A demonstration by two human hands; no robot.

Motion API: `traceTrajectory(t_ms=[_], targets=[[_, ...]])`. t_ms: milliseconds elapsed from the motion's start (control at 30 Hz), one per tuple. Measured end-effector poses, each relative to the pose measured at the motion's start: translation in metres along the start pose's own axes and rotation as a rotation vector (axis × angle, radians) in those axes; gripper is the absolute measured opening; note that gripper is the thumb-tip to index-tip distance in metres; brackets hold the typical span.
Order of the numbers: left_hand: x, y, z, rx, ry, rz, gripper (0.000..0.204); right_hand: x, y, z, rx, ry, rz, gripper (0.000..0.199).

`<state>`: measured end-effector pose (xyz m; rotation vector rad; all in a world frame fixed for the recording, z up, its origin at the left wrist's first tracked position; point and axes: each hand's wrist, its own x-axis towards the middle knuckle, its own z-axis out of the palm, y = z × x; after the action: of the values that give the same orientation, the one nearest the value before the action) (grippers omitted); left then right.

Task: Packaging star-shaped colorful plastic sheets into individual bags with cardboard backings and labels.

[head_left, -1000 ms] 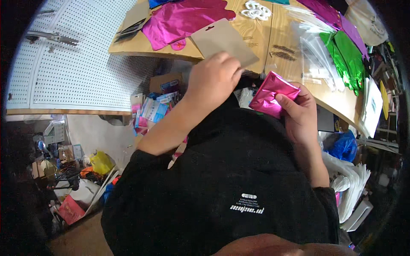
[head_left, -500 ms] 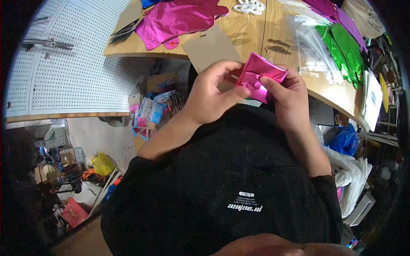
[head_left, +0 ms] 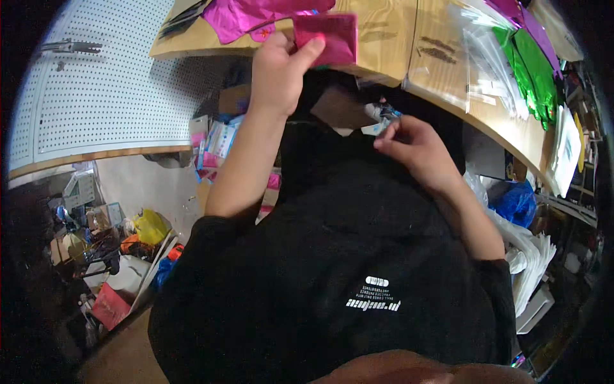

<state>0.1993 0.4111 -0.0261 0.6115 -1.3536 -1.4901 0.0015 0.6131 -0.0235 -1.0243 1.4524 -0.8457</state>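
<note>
A folded, shiny pink foil packet (head_left: 327, 43) is pinched between the thumb and fingers of my left hand (head_left: 279, 73), held out over the front edge of the table. Just behind it lies a large pink foil sheet (head_left: 249, 16). My right hand (head_left: 419, 150) is apart from the packet, in front of my black shirt. Its fingers are loosely curled with the thumb a little away from them, and nothing shows between them. Beyond its fingertips, below the table edge, are a small blue-and-white item (head_left: 384, 114) and a blurred brown board (head_left: 344, 107).
The wooden table (head_left: 384, 38) curves across the top. Clear plastic sleeves (head_left: 486, 61) and green foil (head_left: 521, 77) lie at its right. A white perforated board (head_left: 109, 83) stands left. Packaged goods (head_left: 220, 137) sit below the table; a yellow bag (head_left: 151, 226) is lower left.
My left hand has carried the pink packet forward and left, toward the table. My right hand has let go of it and drawn back. The brown board no longer lies at the table's front edge.
</note>
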Motion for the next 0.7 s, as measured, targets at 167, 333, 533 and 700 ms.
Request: traceTrajectory(t_ms=[167,333,533,700], targets=[[-0.013,-0.013,-0.014,-0.164,-0.016,0.051,0.019,0.072,0.043,-0.005,-0.507,0.122,-0.011,0.068],[-0.044,-0.021,-0.02,-0.176,-0.018,0.005,0.021,0.154,0.139,-0.006,-0.154,-0.21,0.089,0.095],[-0.071,-0.033,-0.053,-0.199,0.112,-0.074,0.024,0.179,0.162,0.014,-0.163,-0.2,-0.008,0.071],[-0.079,-0.053,-0.072,-0.138,0.143,-0.146,0.022,0.196,0.21,-0.002,-0.283,-0.146,0.02,0.055]])
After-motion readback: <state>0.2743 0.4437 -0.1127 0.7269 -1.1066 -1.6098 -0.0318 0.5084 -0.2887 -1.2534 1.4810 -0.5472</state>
